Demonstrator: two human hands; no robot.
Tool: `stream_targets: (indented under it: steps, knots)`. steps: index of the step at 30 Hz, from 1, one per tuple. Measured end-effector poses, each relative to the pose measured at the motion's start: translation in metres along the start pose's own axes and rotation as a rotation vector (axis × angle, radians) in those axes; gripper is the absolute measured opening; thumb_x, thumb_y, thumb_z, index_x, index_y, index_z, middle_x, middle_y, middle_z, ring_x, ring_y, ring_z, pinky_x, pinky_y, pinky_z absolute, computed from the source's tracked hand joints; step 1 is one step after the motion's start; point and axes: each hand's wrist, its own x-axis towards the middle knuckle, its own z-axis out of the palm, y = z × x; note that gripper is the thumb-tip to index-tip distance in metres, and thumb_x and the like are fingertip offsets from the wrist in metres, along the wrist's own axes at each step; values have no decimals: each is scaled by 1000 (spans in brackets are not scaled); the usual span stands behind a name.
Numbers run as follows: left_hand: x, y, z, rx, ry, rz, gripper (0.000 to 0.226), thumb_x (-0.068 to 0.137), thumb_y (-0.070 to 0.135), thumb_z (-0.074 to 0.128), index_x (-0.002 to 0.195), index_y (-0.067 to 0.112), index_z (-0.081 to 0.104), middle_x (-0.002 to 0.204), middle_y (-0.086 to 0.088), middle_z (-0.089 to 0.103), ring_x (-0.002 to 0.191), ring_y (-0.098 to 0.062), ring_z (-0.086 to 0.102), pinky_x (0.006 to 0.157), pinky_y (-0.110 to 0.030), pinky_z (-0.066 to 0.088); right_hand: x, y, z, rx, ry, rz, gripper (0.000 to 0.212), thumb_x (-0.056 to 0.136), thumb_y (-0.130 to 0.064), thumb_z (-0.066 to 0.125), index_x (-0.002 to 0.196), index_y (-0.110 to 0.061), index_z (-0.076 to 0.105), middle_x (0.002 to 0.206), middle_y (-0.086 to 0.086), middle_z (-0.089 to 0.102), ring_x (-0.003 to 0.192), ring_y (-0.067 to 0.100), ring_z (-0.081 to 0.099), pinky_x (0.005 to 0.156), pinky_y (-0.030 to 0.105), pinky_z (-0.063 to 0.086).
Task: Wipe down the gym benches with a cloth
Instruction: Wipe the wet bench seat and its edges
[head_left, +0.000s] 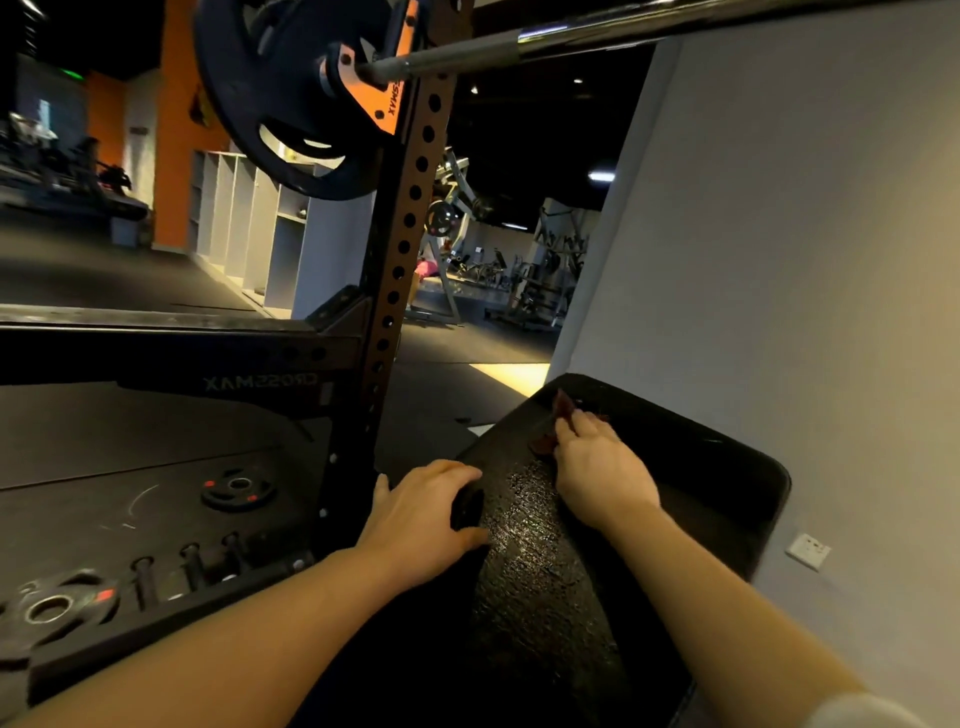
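Head: R hand (597, 467) w/ cloth (558, 421)

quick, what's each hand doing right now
Left hand: grips the edge of the bench pad.
Right hand: presses the reddish cloth onto the bench pad, fingers curled over it.

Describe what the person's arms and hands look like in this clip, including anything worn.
Both forearms are bare, and neither the left hand nor the right hand wears a glove. No ring, watch or wristband shows. The only clothing is a pale sleeve edge on the right arm at the bottom corner.
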Motion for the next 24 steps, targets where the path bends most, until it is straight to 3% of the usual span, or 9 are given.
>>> stream_targets:
  steps: [3, 5, 9, 12, 17, 22, 24]
  knots:
    - [5, 4, 10, -36, 30, 33, 63, 87, 45, 64, 142, 32, 38, 146, 11, 39, 134, -13, 38, 113, -52, 26, -12, -35, 10, 10, -99, -222, 52, 102, -34, 37, 151, -22, 26, 161, 1, 15, 148, 20, 13, 118, 37, 14]
    - [6, 4, 17, -25, 36, 28, 62, 89, 45, 60, 144, 31, 34, 149, 11, 36, 137, -12, 34, 114, -50, 24, -17, -39, 13, 10, -150, -312, 54, 101, -31, 41, 152, -24, 23, 161, -3, 13, 148, 18, 10, 118, 36, 12]
    - [5, 0, 20, 29, 29, 12, 68, 90, 50, 57, 148, 32, 26, 154, 15, 26, 141, -8, 27, 118, -50, 13, 18, -15, 11, -11, -51, -214, 49, 99, -25, 45, 147, -24, 35, 155, 1, 30, 144, 21, 23, 120, 39, 17]
    - [5, 1, 15, 79, 17, 24, 69, 90, 52, 55, 149, 31, 25, 156, 13, 24, 141, -9, 27, 119, -51, 8, 30, -16, 13, -41, 15, -125, 49, 98, -22, 44, 146, -18, 37, 155, 6, 30, 144, 24, 23, 121, 39, 15]
    - [7, 2, 11, 168, 3, 63, 67, 91, 54, 53, 148, 32, 25, 152, 14, 28, 140, -9, 28, 118, -54, 9, 13, -20, 9, -109, -197, -428, 58, 98, -19, 45, 151, -25, 24, 160, -1, 17, 147, 20, 15, 120, 41, 18]
    - [19, 7, -8, 227, -102, 164, 80, 86, 48, 63, 151, 32, 19, 154, 11, 22, 143, -14, 21, 117, -58, 6, 41, 15, -2, -73, -45, -40, 55, 98, -17, 43, 150, -18, 28, 157, 8, 25, 145, 27, 22, 117, 42, 26]
    - [31, 14, -19, 216, -134, 209, 85, 82, 43, 70, 151, 29, 22, 156, 10, 22, 143, -15, 21, 118, -55, 7, 39, 1, 5, -61, -86, -108, 55, 98, -18, 43, 151, -15, 28, 158, 10, 22, 146, 27, 18, 119, 42, 20]
